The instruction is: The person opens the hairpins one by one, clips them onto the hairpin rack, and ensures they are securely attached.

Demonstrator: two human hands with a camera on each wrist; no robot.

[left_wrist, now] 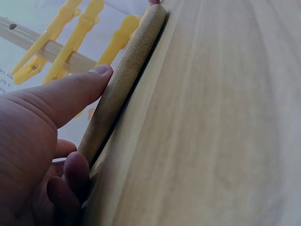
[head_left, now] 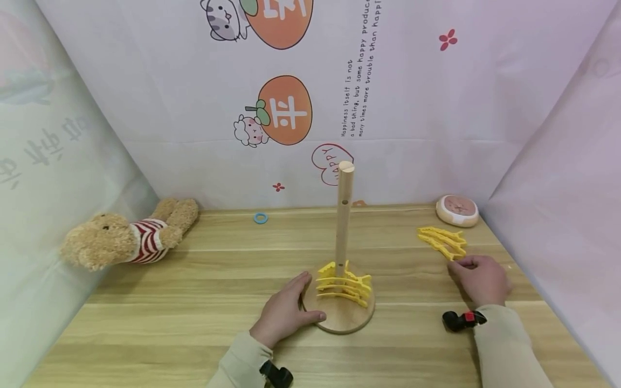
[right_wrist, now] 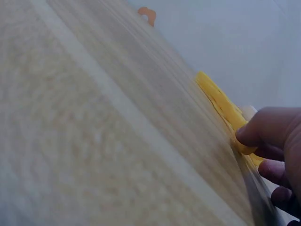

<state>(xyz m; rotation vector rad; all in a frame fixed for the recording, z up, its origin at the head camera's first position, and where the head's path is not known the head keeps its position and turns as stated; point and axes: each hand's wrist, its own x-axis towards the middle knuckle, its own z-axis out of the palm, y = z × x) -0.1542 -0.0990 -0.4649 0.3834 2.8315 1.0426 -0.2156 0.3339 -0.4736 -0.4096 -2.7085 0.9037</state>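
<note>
Between the right hand's (head_left: 480,281) thumb and index: near end of a yellow piece (right_wrist: 225,108), seemingly pinched, though right wrist view is blurry; head view hides that contact. Left wrist view adds the left hand's (head_left: 286,313) thumb pressing the wooden base (head_left: 339,324), fingers curled at its rim. Upright post (head_left: 342,231) stands past them. Piece's long axis runs up-left, away from the right fingers, on the desk (head_left: 218,302).

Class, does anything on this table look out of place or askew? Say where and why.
The bear lies down at the back left, looking toppled rather than sitting up. Nothing looks spilled or damaged.
</note>
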